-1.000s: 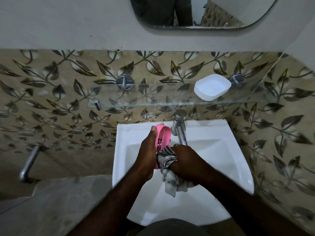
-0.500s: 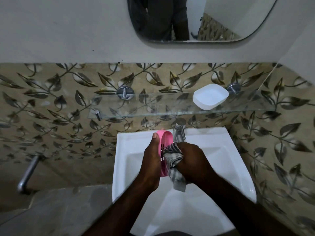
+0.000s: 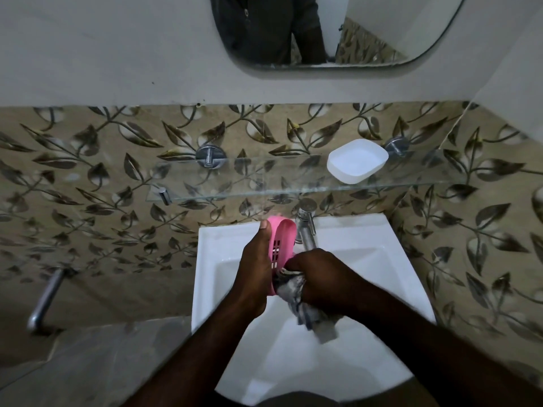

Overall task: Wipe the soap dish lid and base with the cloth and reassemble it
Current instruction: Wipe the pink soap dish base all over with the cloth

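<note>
My left hand (image 3: 255,271) grips a pink slotted soap dish part (image 3: 282,245), held on edge above the white sink (image 3: 382,259). My right hand (image 3: 320,277) holds a bunched grey patterned cloth (image 3: 296,295) pressed against the near end of the pink part; the cloth's tail hangs down into the basin. The white soap dish part (image 3: 357,160) sits apart on the glass shelf (image 3: 264,183), open side up.
A chrome tap (image 3: 305,227) stands just right of the pink part, close to my right hand. A mirror (image 3: 367,30) hangs above. Leaf-patterned tiles cover the wall. A chrome pipe (image 3: 44,301) sticks out at lower left above a grey ledge.
My right hand has slid the cloth down from the middle of the pink part toward its near end. The camera has tilted up a little.
</note>
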Demonstrator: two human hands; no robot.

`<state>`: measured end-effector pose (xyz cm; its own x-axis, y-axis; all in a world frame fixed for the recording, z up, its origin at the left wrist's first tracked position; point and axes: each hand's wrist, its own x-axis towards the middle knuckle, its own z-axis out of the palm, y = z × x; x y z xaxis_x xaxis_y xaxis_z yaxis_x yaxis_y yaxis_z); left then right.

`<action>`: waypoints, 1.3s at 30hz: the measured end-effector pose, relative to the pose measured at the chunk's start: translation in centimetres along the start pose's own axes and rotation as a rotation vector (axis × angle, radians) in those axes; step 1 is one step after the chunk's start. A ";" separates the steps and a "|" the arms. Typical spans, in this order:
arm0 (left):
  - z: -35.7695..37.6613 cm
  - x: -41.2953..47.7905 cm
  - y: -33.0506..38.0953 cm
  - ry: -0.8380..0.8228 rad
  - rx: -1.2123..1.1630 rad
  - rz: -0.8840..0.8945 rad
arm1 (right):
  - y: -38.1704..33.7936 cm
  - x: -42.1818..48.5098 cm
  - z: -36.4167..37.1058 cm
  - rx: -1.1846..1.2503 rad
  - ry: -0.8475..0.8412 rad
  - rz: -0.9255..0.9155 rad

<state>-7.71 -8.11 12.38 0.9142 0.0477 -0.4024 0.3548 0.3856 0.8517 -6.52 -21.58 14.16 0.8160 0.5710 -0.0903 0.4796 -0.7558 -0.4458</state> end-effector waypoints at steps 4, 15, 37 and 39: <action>0.5 -0.3 0.3 -0.009 -0.005 0.031 | 0.6 0.1 0.0 0.121 0.120 0.069; -0.2 0.1 1.2 0.004 -0.036 0.032 | -0.2 0.7 -0.3 0.043 0.185 0.041; -2.5 0.3 0.9 -0.333 -0.555 -0.130 | 0.9 -2.2 -2.6 1.152 0.484 0.244; -2.4 0.3 1.0 -0.333 -0.539 -0.130 | 0.5 -2.3 -2.9 1.117 0.507 0.208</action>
<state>-7.55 -5.47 12.27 0.9128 -0.2857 -0.2919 0.3981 0.7816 0.4801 -7.24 -24.18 16.73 0.9953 0.0970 -0.0066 -0.0077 0.0110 -0.9999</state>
